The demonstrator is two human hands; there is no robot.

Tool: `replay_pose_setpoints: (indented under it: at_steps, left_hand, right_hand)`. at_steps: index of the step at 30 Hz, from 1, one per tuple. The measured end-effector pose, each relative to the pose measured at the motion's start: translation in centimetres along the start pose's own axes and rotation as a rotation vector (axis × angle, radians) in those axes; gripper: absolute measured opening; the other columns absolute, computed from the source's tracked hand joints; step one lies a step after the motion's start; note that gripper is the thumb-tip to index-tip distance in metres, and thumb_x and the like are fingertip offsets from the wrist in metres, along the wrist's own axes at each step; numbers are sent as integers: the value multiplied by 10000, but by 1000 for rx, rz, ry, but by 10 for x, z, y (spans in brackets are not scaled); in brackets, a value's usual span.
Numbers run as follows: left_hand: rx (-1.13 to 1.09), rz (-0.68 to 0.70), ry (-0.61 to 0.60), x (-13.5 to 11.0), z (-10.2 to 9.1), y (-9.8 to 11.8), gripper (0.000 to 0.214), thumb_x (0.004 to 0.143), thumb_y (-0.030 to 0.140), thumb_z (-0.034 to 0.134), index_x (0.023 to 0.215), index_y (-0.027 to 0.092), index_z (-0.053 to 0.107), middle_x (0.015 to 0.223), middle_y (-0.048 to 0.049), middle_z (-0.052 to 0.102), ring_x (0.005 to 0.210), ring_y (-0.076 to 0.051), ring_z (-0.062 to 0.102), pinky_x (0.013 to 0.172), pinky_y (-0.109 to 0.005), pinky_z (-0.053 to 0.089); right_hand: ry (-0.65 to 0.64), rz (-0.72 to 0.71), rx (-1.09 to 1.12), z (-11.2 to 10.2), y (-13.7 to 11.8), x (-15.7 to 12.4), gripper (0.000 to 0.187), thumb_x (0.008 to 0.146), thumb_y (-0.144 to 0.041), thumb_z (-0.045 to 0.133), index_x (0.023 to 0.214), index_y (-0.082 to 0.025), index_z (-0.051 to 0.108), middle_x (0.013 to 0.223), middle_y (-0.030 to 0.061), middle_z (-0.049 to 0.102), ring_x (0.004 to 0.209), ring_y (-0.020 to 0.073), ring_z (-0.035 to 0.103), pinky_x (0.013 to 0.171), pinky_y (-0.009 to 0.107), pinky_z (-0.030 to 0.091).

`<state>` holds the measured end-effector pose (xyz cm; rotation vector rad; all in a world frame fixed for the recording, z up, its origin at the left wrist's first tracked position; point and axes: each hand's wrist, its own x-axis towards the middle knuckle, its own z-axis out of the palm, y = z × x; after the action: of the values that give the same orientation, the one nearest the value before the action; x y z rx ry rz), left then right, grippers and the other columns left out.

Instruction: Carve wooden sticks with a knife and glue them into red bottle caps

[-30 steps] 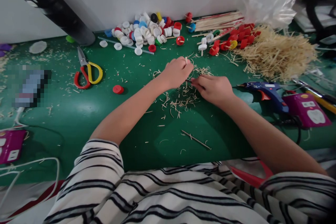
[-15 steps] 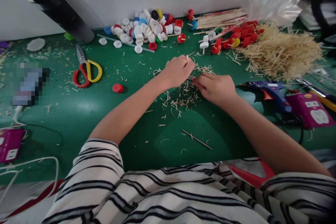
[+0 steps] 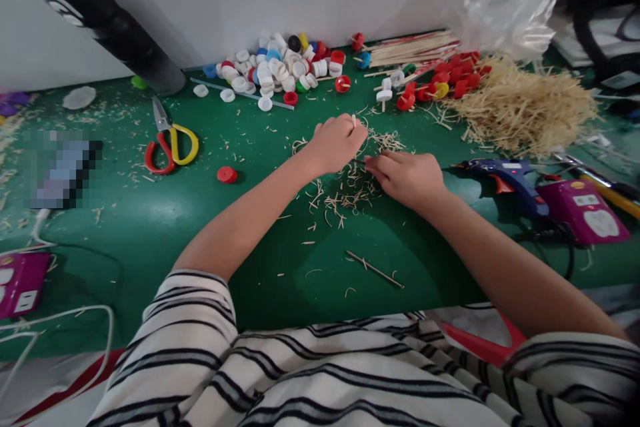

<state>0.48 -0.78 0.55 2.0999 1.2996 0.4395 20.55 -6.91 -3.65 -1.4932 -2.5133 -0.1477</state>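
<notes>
Wooden stick (image 3: 355,121) in curled left hand (image 3: 341,142), dark tool (image 3: 359,161) in pinching right hand (image 3: 409,177)

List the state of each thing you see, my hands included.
Left hand: closed around a pale stick.
Right hand: pinching a thin dark tool, mostly hidden.
Scissors: lying flat, blades together.
Glue gun: lying on its side.
Thin rod: lying loose.
Bottle caps: heaped.
Plastic bag: crumpled.
Black bottle: standing.
Phone: too blurred to tell.
Table: strewn with shavings.
</notes>
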Motion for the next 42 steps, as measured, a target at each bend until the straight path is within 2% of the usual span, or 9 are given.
replay_pose_setpoints:
  at_steps: [4, 10, 14, 18, 23, 29, 32, 36, 42]
  left_hand:
    - [-22, 3, 11, 3, 2, -3, 439, 1070, 392, 264, 687, 220, 393, 1076, -100, 675, 1020, -242, 604, 1072, -489, 424]
    - [-42, 1, 2, 4, 1, -6, 425, 1068, 371, 284, 697, 223, 428, 1033, -107, 660, 1006, -246, 605, 996, -446, 458]
    - [-67, 13, -26, 0, -4, -3, 434, 1064, 390, 301, 686, 222, 430, 1057, -114, 630, 977, -240, 586, 983, -448, 463]
    - [-83, -7, -57, -4, -10, 4, 386, 1041, 362, 357, 692, 220, 445, 1094, -111, 599, 874, -215, 547, 926, -447, 470]
    - [-66, 17, -76, -6, -12, 7, 360, 1034, 320, 380, 703, 218, 479, 1093, -109, 591, 841, -208, 537, 865, -427, 469]
    - [-124, 25, -58, -8, -17, 7, 327, 1086, 405, 361, 829, 249, 487, 748, -23, 483, 640, -180, 451, 699, -396, 392]
    - [-131, 49, -52, -7, -19, 4, 320, 1099, 408, 340, 869, 247, 493, 766, -22, 526, 628, -169, 463, 680, -385, 388]
    - [-132, 85, -40, -6, -21, -2, 331, 1102, 404, 329, 891, 238, 524, 797, -33, 555, 633, -161, 482, 679, -373, 393]
    - [-158, 44, -64, -6, -23, -3, 240, 1070, 348, 363, 921, 239, 518, 838, -37, 570, 596, -143, 417, 615, -368, 344]
  right_hand:
    - [36, 18, -2, 1, -1, 6, 506, 1134, -426, 360, 899, -217, 756, 888, 67, 810, 766, 182, 680, 585, 346, 225]
    - [-73, 9, 25, 4, 3, 0, 425, 1106, -407, 404, 1091, -241, 796, 1049, 59, 839, 804, 203, 694, 577, 342, 217]
    - [-158, -18, 24, 1, 3, -2, 405, 1095, -393, 418, 1138, -255, 797, 1136, 50, 842, 813, 212, 701, 573, 340, 194]
    - [-149, -19, 9, 1, 4, -2, 417, 1106, -408, 399, 1126, -254, 786, 1087, 51, 843, 793, 208, 698, 580, 335, 175]
    - [-141, -31, 13, 1, 6, -2, 434, 1110, -425, 381, 1110, -252, 779, 1077, 49, 839, 792, 208, 700, 573, 332, 175]
    - [-198, -7, 28, -3, 5, -1, 392, 1104, -398, 404, 1152, -265, 770, 1149, 37, 836, 833, 212, 718, 569, 329, 194]
    - [-216, 1, 37, -3, 5, -1, 384, 1107, -402, 413, 1175, -268, 766, 1168, 22, 835, 855, 212, 729, 569, 326, 198]
    - [-195, 11, 58, -1, 7, -2, 347, 1095, -403, 450, 1149, -267, 765, 1157, 16, 839, 879, 211, 744, 573, 311, 220]
    - [-75, 75, 178, -1, 15, -5, 262, 1045, -393, 535, 1086, -270, 763, 1132, 20, 848, 927, 217, 763, 617, 293, 348]
